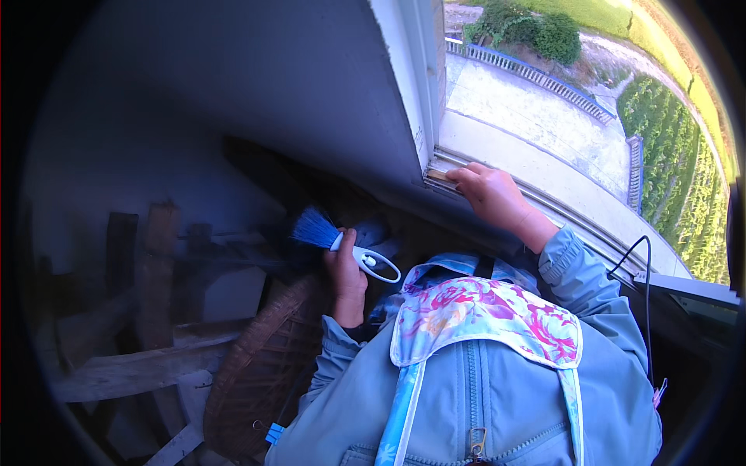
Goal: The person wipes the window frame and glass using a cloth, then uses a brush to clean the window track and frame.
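My left hand (pixel 348 279) grips a small brush by its white plastic handle (pixel 367 260), which ends in a loop. The brush's blue bristles (pixel 315 228) point up and to the left, away from the window. At the corner of the window sill, my right hand (pixel 489 195) pinches a thin tan piece (pixel 438 175), perhaps wood or a folded pad. That piece lies in the sliding track (pixel 527 195), close against the white window frame (pixel 428 116). Fingers cover part of it.
The window opening drops to a paved terrace (pixel 524 128) with a balustrade far below. A woven wicker basket (pixel 256 373) and wooden boards (pixel 145 367) crowd the dim left side. A black cable (pixel 648 291) hangs by the sash (pixel 688 288) at right.
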`<state>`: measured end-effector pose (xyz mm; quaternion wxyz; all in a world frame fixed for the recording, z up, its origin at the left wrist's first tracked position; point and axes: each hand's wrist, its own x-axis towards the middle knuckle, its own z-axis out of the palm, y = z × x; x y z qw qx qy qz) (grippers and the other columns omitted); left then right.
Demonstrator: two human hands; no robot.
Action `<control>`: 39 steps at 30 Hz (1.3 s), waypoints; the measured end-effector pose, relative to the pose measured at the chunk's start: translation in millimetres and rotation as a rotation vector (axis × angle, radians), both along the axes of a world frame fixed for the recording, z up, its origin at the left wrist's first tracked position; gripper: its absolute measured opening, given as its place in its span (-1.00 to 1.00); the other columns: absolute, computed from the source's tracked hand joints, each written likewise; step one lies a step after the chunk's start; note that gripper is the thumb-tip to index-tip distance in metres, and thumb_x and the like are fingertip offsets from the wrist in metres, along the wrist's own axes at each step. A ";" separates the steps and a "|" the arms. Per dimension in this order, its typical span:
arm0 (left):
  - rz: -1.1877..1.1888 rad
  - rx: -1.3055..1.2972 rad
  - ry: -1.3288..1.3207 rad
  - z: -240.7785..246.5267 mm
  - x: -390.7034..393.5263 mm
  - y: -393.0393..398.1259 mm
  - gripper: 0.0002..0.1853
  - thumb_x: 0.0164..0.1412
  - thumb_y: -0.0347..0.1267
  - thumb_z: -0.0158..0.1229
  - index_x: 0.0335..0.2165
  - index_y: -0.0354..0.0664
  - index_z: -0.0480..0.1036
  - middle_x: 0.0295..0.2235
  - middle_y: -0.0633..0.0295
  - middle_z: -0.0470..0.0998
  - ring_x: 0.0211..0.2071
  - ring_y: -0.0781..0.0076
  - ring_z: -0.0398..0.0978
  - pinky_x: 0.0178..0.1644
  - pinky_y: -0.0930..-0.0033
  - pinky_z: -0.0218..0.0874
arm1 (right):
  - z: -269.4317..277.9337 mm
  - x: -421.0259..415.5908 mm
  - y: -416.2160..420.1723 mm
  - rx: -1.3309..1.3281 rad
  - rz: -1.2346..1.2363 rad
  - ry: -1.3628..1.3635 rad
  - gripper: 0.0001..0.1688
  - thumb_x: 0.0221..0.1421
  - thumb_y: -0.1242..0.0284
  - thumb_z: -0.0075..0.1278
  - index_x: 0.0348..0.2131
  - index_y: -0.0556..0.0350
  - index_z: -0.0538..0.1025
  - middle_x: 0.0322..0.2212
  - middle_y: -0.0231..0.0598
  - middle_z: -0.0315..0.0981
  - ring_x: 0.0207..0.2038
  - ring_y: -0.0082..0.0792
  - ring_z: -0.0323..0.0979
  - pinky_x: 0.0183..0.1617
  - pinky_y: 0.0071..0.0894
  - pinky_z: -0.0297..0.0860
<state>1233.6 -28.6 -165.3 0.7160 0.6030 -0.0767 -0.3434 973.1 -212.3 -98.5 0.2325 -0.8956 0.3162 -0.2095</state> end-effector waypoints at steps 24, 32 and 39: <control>0.086 0.046 -0.020 -15.3 0.8 19.8 -0.79 0.12 -0.47 0.28 -0.24 -0.23 0.47 -0.26 0.29 0.53 -0.20 0.44 0.47 -0.03 0.37 0.25 | 14.4 -28.2 -19.5 0.110 -0.071 0.002 -0.81 0.15 0.52 0.00 -0.24 0.05 0.60 -0.37 -0.11 0.52 -0.37 -0.07 0.52 -0.25 -0.17 0.44; 0.113 0.073 -0.031 -16.6 -2.0 16.7 -0.80 0.12 -0.43 0.29 -0.26 -0.20 0.49 -0.29 0.31 0.54 -0.24 0.45 0.48 -0.08 0.38 0.27 | 8.0 -0.6 -15.6 -0.008 -0.124 0.160 -0.82 0.05 0.54 0.02 -0.28 0.04 0.55 -0.35 -0.10 0.42 -0.35 0.00 0.53 -0.26 -0.08 0.46; 0.034 0.081 -0.030 -21.0 6.2 16.7 -0.80 0.11 -0.44 0.29 -0.25 -0.20 0.49 -0.27 0.30 0.53 -0.22 0.44 0.47 -0.08 0.37 0.27 | -6.4 14.1 2.8 0.069 -0.268 0.010 -0.83 0.12 0.47 0.00 -0.25 0.05 0.55 -0.33 -0.03 0.43 -0.34 0.10 0.51 -0.22 -0.01 0.44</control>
